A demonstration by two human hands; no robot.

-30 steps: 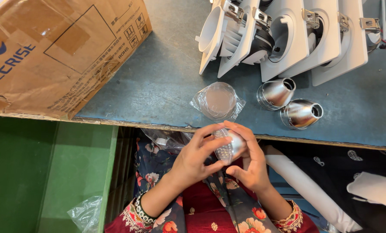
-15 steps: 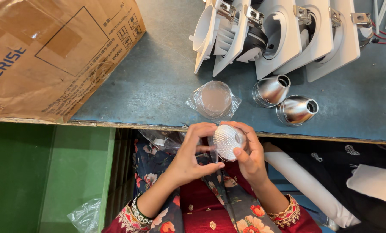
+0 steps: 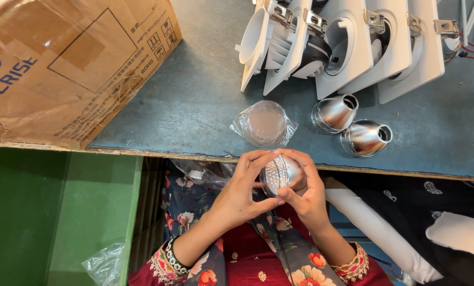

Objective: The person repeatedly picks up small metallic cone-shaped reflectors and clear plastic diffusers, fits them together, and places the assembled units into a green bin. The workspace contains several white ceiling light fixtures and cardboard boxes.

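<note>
Silver faceted reflector cup is pinched between both hands just below the near table edge: left hand has fingertips curled on its wide rim, right hand wraps the narrow back end. Its axis lies roughly horizontal, wide mouth facing left, neck to the right. Beyond on the blue table: bagged reflector, two bare metal reflectors, white square downlight housings, cardboard box far left.

Bare blue counter lies open at 11 o'clock of the hands, between cardboard box and white fixtures. Bagged lens blocks 12 o'clock; two silver reflectors crowd 1 o'clock. Far right counter open.
</note>
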